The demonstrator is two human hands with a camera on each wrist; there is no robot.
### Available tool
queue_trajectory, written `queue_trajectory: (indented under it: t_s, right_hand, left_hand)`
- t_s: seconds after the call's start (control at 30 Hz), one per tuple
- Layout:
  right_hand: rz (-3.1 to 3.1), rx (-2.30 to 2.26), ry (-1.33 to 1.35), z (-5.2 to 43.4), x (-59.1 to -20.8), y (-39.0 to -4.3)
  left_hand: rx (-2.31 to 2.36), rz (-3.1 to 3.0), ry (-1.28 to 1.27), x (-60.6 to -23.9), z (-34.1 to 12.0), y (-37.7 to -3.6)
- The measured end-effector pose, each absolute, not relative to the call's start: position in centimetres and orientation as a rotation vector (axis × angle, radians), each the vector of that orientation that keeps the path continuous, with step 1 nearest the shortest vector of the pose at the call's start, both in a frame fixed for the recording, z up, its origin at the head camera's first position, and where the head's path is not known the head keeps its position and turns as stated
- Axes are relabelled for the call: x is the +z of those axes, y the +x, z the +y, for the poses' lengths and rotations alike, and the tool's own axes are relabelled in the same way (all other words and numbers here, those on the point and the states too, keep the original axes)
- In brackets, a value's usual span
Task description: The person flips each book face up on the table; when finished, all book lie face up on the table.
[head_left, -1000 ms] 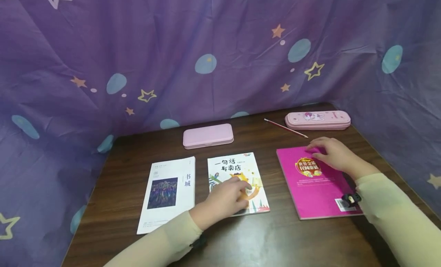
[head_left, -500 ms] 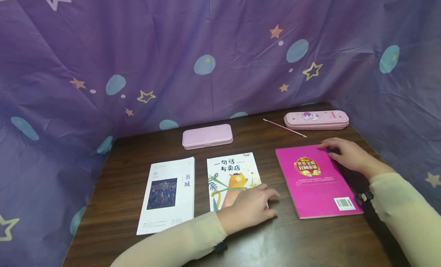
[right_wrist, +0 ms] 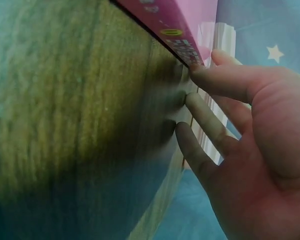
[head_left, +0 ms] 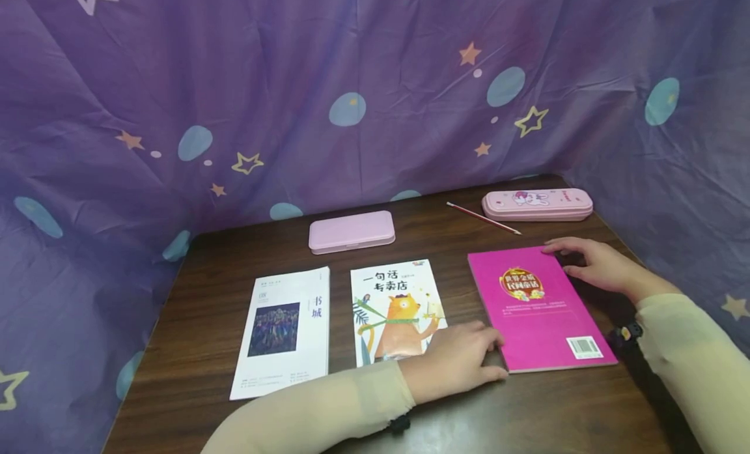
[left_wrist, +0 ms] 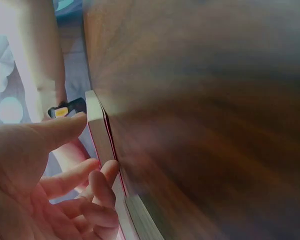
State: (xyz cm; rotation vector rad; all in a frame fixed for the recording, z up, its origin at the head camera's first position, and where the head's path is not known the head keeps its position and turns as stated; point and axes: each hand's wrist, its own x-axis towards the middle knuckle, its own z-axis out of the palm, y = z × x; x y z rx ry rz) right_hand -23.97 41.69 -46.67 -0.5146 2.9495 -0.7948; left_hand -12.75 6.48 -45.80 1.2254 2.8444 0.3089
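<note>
A magenta book (head_left: 536,330) lies flat on the wooden table at the right, its back cover with a barcode facing up. My left hand (head_left: 459,359) is at its near left corner, thumb by the near edge and fingertips along the left edge. In the left wrist view that hand (left_wrist: 65,185) has its fingers loosely bent beside the page block (left_wrist: 102,132). My right hand (head_left: 600,265) stands at the far right corner, index fingertip on the corner. The right wrist view has the thumb of this hand (right_wrist: 250,120) against the printed spine (right_wrist: 170,30), other fingers spread.
Left of the magenta book lies a white book with a cartoon bear (head_left: 401,311), partly under my left forearm. Further left is a white magazine (head_left: 310,330). Behind them are a plain pink case (head_left: 351,230), a pencil (head_left: 483,218) and a rabbit-printed pink pencil case (head_left: 539,203).
My left hand has moved right from over the bear book to the magenta book's left edge. The right hand has slid slightly right to the far right corner.
</note>
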Motion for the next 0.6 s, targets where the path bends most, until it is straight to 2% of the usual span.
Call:
queue_trajectory:
  t_s: [0.6]
  right_hand:
    - [2.999,-0.926,-0.714,42.6,-47.6,-24.1]
  left_hand:
    - [0.291,2.908,1.029,-45.7,8.6,-12.7]
